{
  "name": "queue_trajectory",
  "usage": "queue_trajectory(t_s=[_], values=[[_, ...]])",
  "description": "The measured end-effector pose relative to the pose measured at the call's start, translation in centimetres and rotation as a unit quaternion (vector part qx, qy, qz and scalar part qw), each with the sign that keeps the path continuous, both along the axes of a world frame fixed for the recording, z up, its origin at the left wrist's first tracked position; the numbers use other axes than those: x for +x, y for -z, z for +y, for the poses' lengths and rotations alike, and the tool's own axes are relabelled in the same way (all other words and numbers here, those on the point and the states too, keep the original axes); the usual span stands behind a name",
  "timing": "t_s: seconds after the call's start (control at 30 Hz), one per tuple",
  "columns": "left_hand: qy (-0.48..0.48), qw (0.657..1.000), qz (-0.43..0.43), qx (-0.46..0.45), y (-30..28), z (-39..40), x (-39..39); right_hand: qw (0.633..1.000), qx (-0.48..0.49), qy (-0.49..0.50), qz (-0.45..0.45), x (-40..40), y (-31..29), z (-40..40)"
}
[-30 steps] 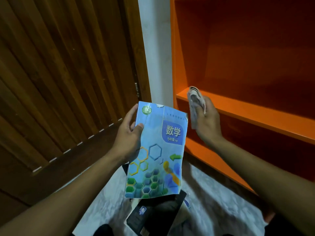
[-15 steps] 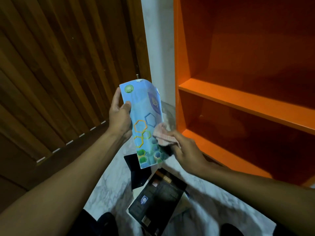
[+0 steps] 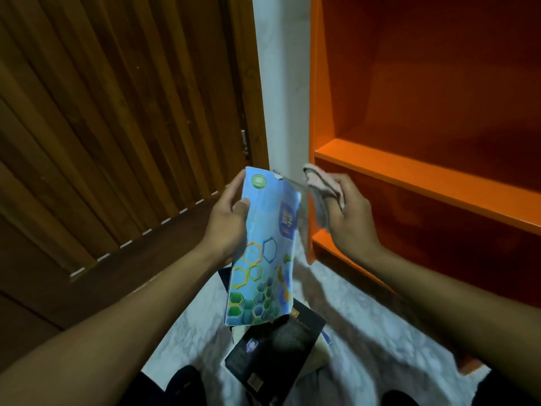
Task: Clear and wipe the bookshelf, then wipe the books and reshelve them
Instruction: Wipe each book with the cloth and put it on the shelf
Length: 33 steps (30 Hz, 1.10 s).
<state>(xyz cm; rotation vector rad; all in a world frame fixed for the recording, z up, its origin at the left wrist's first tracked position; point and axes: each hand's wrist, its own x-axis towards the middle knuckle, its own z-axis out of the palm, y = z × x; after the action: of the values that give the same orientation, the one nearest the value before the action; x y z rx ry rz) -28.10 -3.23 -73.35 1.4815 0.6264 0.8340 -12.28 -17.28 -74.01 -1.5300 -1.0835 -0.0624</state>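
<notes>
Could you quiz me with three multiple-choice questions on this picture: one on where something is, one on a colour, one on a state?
1. Where does the dark book lie?
A. on the floor, below the held book
B. on the middle shelf
C. in the right hand

2. What colour is the bookshelf?
A. white
B. orange
C. green

3. What does the right hand hold?
A. nothing, fingers straight
B. a pen
C. a bunched cloth

Answers:
1 A: the dark book rests on the pale floor under the blue maths textbook that the left hand grips.
2 B: the shelf boards and side panel are bright orange.
3 C: the right hand's fingers are curled round a pinkish cloth beside the textbook's top edge.
</notes>
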Motion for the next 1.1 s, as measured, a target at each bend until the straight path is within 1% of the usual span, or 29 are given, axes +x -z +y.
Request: queue_trajectory(t_s=[0.07, 0.13, 0.2, 0.27, 0.37, 0.43, 0.6, 0.67, 0.73, 0.8, 0.83, 0.9, 0.93, 0.97, 1.0, 1.07, 1.1], values=[[0.034, 0.999, 0.003, -0.002, 0.2, -1.0, 0.6, 1.000, 0.015, 0.013, -0.004, 0.0, -1.0, 1.5], [0.036, 0.999, -0.016, -0.029, 0.2, -1.8, 1.6, 0.999, -0.007, -0.013, -0.030, -0.4, -0.6, 2.8], [0.019, 0.995, -0.056, -0.075, 0.0, -2.1, 2.4, 0.994, -0.040, -0.076, -0.072, -1.1, 0.7, 3.5], [-0.005, 0.987, -0.097, -0.127, -0.5, -1.6, 2.6, 0.982, -0.064, -0.152, -0.087, -2.0, 2.0, 3.5], [-0.038, 0.975, -0.132, -0.176, -1.1, 0.1, 1.8, 0.963, -0.089, -0.221, -0.128, -3.1, 3.5, 2.5], [-0.066, 0.974, -0.127, -0.178, -1.3, 1.1, 1.3, 0.948, -0.090, -0.257, -0.164, -3.6, 4.3, 1.6], [-0.128, 0.969, -0.100, -0.185, -1.1, 3.0, 0.3, 0.902, -0.099, -0.358, -0.218, -5.6, 6.7, -0.3], [-0.139, 0.971, -0.085, -0.173, -1.2, 3.2, -0.2, 0.894, -0.107, -0.377, -0.216, -6.0, 7.6, -0.8], [-0.136, 0.978, -0.073, -0.141, -1.3, 3.2, -0.4, 0.899, -0.141, -0.370, -0.189, -6.0, 8.2, -1.2], [-0.122, 0.987, -0.053, -0.089, -1.6, 3.0, -0.6, 0.916, -0.189, -0.333, -0.123, -5.7, 8.4, -1.2], [-0.116, 0.991, -0.040, -0.061, -1.7, 3.0, -0.7, 0.927, -0.205, -0.305, -0.072, -5.5, 8.3, -1.0], [-0.103, 0.994, -0.018, -0.013, -2.0, 2.8, -1.0, 0.948, -0.203, -0.236, 0.068, -4.8, 7.7, -0.6], [-0.091, 0.996, -0.009, 0.011, -2.1, 2.7, -1.1, 0.947, -0.199, -0.206, 0.147, -4.2, 7.3, -0.3], [-0.075, 0.997, 0.000, 0.035, -2.3, 2.5, -1.3, 0.938, -0.201, -0.183, 0.217, -3.5, 7.1, 0.1], [-0.059, 0.997, 0.006, 0.059, -2.7, 2.1, -1.5, 0.928, -0.205, -0.164, 0.266, -2.9, 6.6, 0.3], [-0.024, 0.995, 0.010, 0.098, -3.4, 1.5, -1.7, 0.915, -0.194, -0.154, 0.317, -1.7, 5.8, 0.8], [-0.008, 0.994, 0.006, 0.110, -3.8, 1.1, -1.7, 0.907, -0.180, -0.170, 0.340, -1.3, 5.4, 1.0]])
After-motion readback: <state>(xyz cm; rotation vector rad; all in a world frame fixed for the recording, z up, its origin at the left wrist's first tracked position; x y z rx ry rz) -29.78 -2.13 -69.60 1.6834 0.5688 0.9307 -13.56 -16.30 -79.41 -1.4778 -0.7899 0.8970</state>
